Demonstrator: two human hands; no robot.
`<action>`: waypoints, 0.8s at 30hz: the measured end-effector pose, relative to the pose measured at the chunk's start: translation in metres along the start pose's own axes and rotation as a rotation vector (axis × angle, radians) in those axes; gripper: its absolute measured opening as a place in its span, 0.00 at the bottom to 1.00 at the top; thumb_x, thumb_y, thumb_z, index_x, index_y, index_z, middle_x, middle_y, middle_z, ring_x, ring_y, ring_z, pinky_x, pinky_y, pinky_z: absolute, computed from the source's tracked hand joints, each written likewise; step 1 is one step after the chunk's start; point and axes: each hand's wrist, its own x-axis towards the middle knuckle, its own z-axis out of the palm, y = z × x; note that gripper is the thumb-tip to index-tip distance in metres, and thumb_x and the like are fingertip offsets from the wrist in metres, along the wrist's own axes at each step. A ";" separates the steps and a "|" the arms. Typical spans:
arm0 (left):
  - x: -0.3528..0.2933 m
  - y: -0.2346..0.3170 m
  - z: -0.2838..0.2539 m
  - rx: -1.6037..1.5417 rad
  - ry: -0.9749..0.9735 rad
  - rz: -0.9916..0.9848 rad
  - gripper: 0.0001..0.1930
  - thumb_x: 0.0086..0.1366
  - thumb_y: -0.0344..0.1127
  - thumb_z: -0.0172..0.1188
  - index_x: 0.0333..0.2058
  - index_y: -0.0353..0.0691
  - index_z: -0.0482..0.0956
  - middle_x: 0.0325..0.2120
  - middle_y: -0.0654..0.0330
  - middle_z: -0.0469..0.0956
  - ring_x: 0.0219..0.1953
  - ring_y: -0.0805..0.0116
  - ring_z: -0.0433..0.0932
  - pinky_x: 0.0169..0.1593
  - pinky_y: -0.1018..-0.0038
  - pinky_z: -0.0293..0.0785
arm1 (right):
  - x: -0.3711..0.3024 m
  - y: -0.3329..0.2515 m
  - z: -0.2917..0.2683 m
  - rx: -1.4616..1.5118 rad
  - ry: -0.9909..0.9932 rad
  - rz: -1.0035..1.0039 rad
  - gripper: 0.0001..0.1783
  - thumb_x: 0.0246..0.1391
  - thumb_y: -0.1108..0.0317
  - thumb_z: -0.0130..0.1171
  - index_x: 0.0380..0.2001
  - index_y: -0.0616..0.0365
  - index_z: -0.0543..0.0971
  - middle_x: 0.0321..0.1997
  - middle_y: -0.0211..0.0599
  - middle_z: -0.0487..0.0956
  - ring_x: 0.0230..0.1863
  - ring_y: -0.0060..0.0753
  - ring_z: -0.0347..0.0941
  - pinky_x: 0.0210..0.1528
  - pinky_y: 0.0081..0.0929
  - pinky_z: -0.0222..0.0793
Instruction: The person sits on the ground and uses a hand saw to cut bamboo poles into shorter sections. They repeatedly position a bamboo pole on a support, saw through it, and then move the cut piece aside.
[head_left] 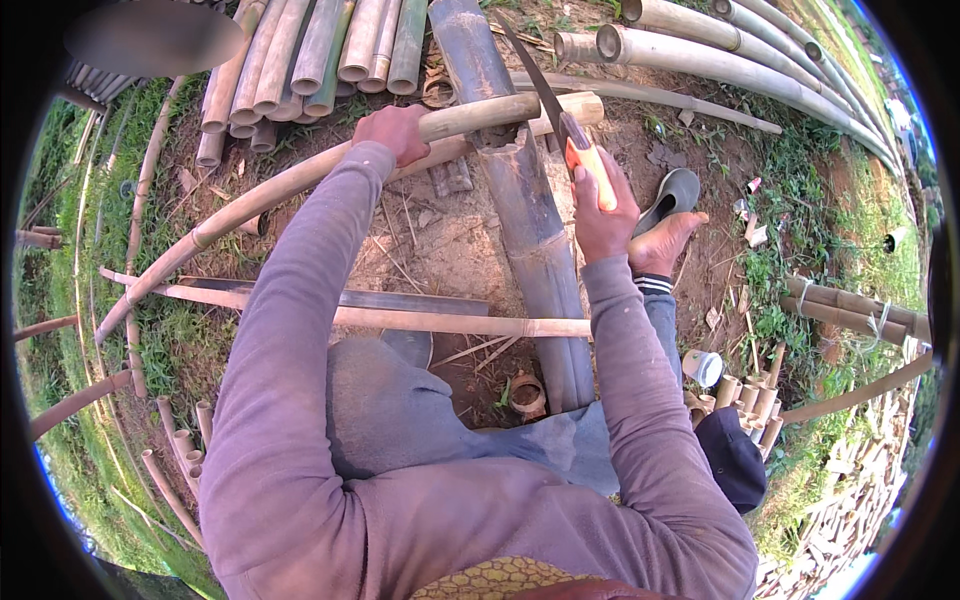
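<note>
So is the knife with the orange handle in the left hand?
No, the right hand grips the orange-handled knife, while the left hand holds a bamboo pole steady across a thick bamboo trunk.

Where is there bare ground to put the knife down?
One bare dirt patch lies between the bent pole in the left hand and the thick dark log. A second patch lies right of the log, past the bare foot. The pole stack up top is crowded. The right hand holds the knife.
</note>
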 end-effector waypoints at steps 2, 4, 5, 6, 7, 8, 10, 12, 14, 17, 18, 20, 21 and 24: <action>-0.004 -0.008 0.003 -0.045 0.008 0.000 0.34 0.58 0.54 0.72 0.63 0.55 0.76 0.55 0.53 0.84 0.59 0.53 0.81 0.65 0.57 0.76 | -0.035 0.004 -0.029 -0.227 -0.116 -0.181 0.27 0.64 0.67 0.69 0.62 0.71 0.77 0.58 0.54 0.84 0.62 0.46 0.81 0.63 0.36 0.76; -0.007 -0.039 0.035 -0.176 0.583 0.330 0.34 0.58 0.56 0.73 0.59 0.49 0.76 0.52 0.54 0.81 0.59 0.50 0.79 0.64 0.56 0.73 | -0.061 0.022 -0.049 -0.379 -0.193 -0.254 0.28 0.63 0.67 0.69 0.62 0.71 0.77 0.59 0.58 0.83 0.60 0.52 0.82 0.62 0.38 0.78; -0.022 -0.042 0.034 -0.216 0.797 0.379 0.33 0.58 0.56 0.73 0.57 0.46 0.76 0.51 0.55 0.79 0.56 0.51 0.78 0.62 0.57 0.73 | -0.072 0.044 -0.060 -0.481 -0.155 -0.380 0.31 0.59 0.62 0.73 0.62 0.64 0.78 0.57 0.51 0.85 0.51 0.54 0.86 0.53 0.44 0.82; -0.037 -0.046 0.032 -0.235 1.008 0.431 0.33 0.57 0.56 0.74 0.55 0.44 0.76 0.49 0.55 0.78 0.52 0.52 0.77 0.61 0.57 0.73 | -0.084 0.062 -0.074 -0.540 -0.243 -0.341 0.34 0.58 0.61 0.73 0.65 0.64 0.76 0.60 0.51 0.83 0.55 0.58 0.83 0.56 0.47 0.80; -0.056 -0.060 0.040 -0.336 1.002 0.313 0.33 0.58 0.58 0.73 0.54 0.43 0.75 0.46 0.56 0.76 0.50 0.54 0.76 0.59 0.58 0.72 | -0.092 0.075 -0.082 -0.612 -0.314 -0.320 0.39 0.57 0.60 0.73 0.68 0.63 0.72 0.65 0.52 0.79 0.62 0.61 0.78 0.62 0.50 0.75; -0.076 -0.073 0.053 -0.442 1.003 0.195 0.33 0.59 0.59 0.73 0.53 0.42 0.75 0.44 0.56 0.75 0.47 0.56 0.76 0.57 0.58 0.72 | -0.097 0.075 -0.085 -0.620 -0.383 -0.206 0.40 0.60 0.58 0.70 0.71 0.61 0.70 0.71 0.52 0.75 0.69 0.62 0.71 0.67 0.52 0.69; -0.097 -0.115 0.082 -0.799 1.067 -0.170 0.33 0.61 0.61 0.71 0.52 0.41 0.74 0.42 0.58 0.74 0.43 0.59 0.74 0.53 0.58 0.71 | -0.096 0.072 -0.082 -0.689 -0.427 -0.122 0.43 0.60 0.47 0.67 0.72 0.58 0.69 0.57 0.52 0.79 0.60 0.61 0.74 0.64 0.55 0.67; -0.110 -0.167 0.123 -1.317 1.158 -0.642 0.32 0.64 0.61 0.70 0.54 0.41 0.73 0.42 0.60 0.74 0.41 0.63 0.72 0.51 0.56 0.71 | -0.077 0.077 -0.070 -0.672 -0.351 -0.215 0.39 0.63 0.47 0.66 0.70 0.57 0.72 0.57 0.50 0.76 0.60 0.54 0.72 0.64 0.53 0.67; -0.124 -0.222 0.125 -1.659 1.144 -0.946 0.34 0.65 0.61 0.68 0.57 0.41 0.71 0.46 0.59 0.74 0.46 0.61 0.73 0.54 0.55 0.71 | -0.035 0.062 -0.027 -0.568 -0.269 -0.191 0.35 0.65 0.52 0.65 0.69 0.59 0.73 0.62 0.51 0.74 0.61 0.55 0.72 0.66 0.52 0.66; -0.131 -0.275 0.126 -2.121 1.133 -0.890 0.36 0.65 0.60 0.69 0.61 0.42 0.69 0.52 0.56 0.72 0.55 0.55 0.73 0.59 0.51 0.71 | 0.033 0.027 0.043 -0.479 -0.328 -0.115 0.38 0.65 0.56 0.66 0.73 0.58 0.68 0.69 0.54 0.70 0.69 0.59 0.66 0.72 0.51 0.63; -0.127 -0.287 0.124 -2.254 1.131 -0.767 0.37 0.65 0.60 0.69 0.61 0.42 0.68 0.53 0.55 0.72 0.58 0.53 0.72 0.61 0.49 0.70 | 0.051 0.025 0.062 -0.500 -0.340 -0.229 0.40 0.64 0.56 0.67 0.74 0.57 0.66 0.70 0.55 0.69 0.72 0.60 0.64 0.73 0.50 0.62; -0.110 -0.302 0.126 -2.403 1.200 -0.709 0.25 0.68 0.49 0.69 0.58 0.48 0.73 0.51 0.56 0.76 0.58 0.55 0.75 0.62 0.47 0.69 | 0.074 0.012 0.089 -0.595 -0.455 -0.290 0.46 0.60 0.55 0.70 0.76 0.55 0.61 0.75 0.52 0.65 0.78 0.63 0.56 0.77 0.52 0.57; -0.110 -0.303 0.129 -2.372 1.203 -0.708 0.25 0.70 0.46 0.67 0.60 0.45 0.70 0.53 0.55 0.74 0.59 0.53 0.75 0.64 0.46 0.70 | 0.072 0.006 0.094 -0.712 -0.525 -0.353 0.46 0.58 0.53 0.71 0.75 0.54 0.63 0.75 0.49 0.65 0.77 0.63 0.56 0.78 0.51 0.56; -0.124 -0.273 0.117 -2.345 1.036 -0.597 0.23 0.71 0.42 0.66 0.59 0.43 0.70 0.52 0.56 0.75 0.54 0.53 0.78 0.61 0.49 0.75 | 0.078 0.002 0.072 -0.923 -0.454 -0.395 0.44 0.53 0.48 0.72 0.69 0.51 0.68 0.73 0.41 0.68 0.77 0.61 0.56 0.80 0.58 0.47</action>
